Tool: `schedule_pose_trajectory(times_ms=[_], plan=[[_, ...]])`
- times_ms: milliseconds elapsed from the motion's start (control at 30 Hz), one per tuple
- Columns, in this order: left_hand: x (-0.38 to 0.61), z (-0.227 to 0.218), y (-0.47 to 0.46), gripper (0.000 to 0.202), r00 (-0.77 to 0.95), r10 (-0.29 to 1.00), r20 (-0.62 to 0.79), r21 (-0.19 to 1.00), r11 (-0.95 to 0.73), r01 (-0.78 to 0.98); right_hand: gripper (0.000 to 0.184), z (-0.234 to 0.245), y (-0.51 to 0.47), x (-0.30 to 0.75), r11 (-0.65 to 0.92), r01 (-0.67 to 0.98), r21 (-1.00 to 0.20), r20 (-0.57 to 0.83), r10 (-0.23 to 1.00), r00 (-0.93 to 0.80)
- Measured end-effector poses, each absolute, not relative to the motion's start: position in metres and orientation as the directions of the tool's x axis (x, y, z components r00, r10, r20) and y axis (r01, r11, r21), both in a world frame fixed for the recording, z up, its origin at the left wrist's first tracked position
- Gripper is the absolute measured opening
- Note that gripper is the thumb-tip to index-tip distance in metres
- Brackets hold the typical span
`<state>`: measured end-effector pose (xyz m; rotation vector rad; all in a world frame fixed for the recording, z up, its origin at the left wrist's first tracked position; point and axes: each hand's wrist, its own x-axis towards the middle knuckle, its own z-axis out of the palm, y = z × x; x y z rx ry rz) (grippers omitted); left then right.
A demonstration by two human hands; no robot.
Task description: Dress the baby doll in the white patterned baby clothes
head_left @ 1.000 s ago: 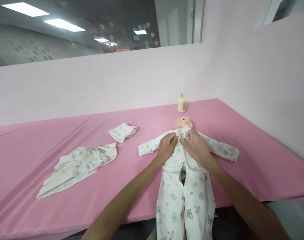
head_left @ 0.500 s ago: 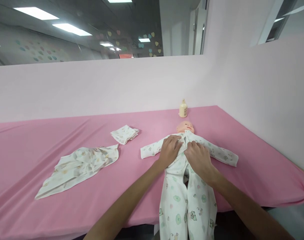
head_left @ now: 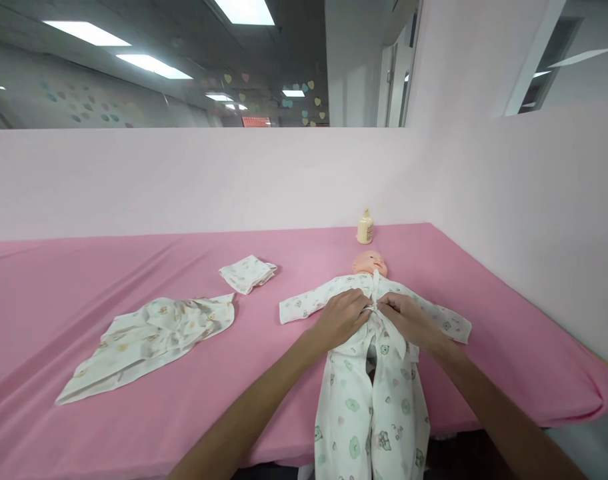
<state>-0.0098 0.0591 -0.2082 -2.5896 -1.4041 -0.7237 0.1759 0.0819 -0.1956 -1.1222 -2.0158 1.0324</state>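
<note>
A baby doll (head_left: 370, 263) lies on its back in a white romper (head_left: 354, 400) printed with small green and brown animals. The romper's sleeves spread out to both sides, and its legs hang toward me past the table's front edge. Over the chest, my left hand (head_left: 345, 319) is closed, fingers pinching the romper's front from the left. My right hand (head_left: 408, 320) pinches from the right, close to the left fingertips. Narrow white ties (head_left: 376, 293) run between the fingertips; their exact ends are partly hidden. Below, a dark gap shows between the romper's halves.
A pink sheet (head_left: 264, 373) covers the table. Left of the doll lie a crumpled printed cloth (head_left: 154, 340) and a folded printed cloth (head_left: 248, 273). A cream pump bottle (head_left: 365, 228) stands behind the doll's head, near the back wall. Another wall bounds the right side.
Both hands have come slightly down the chest, their fingertips now nearly meeting at the middle. White ties now show between them. The view has tilted up a little.
</note>
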Motion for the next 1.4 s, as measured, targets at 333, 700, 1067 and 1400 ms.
schedule_pose_trajectory(times_ms=[333, 700, 1067, 1400], plan=[[-0.012, -0.218, 0.06, 0.023, 0.495, 0.636, 0.592, -0.072, -0.57, 0.819, 0.027, -0.198, 0.079, 0.172, 0.356, 0.41, -0.84, 0.167, 0.888, -0.428], [-0.073, -0.191, 0.064, 0.024, -0.117, 0.829, 0.546, 0.402, -0.137, 0.906, 0.024, -0.209, 0.101, 0.216, 0.245, 0.643, -0.726, 0.291, 0.956, -0.037], [-0.139, -0.228, 0.091, 0.03, -0.286, 0.954, 0.087, 0.489, 0.209, 0.847, 0.024, -0.24, 0.128, 0.288, -0.036, 0.839, -0.542, 0.246, 0.948, 0.2], [-0.095, -0.232, 0.109, 0.033, -0.123, 0.953, 0.278, 0.351, 0.019, 0.936, 0.025, -0.183, 0.133, 0.096, 0.729, 0.635, -0.257, 0.23, 0.684, -0.692]])
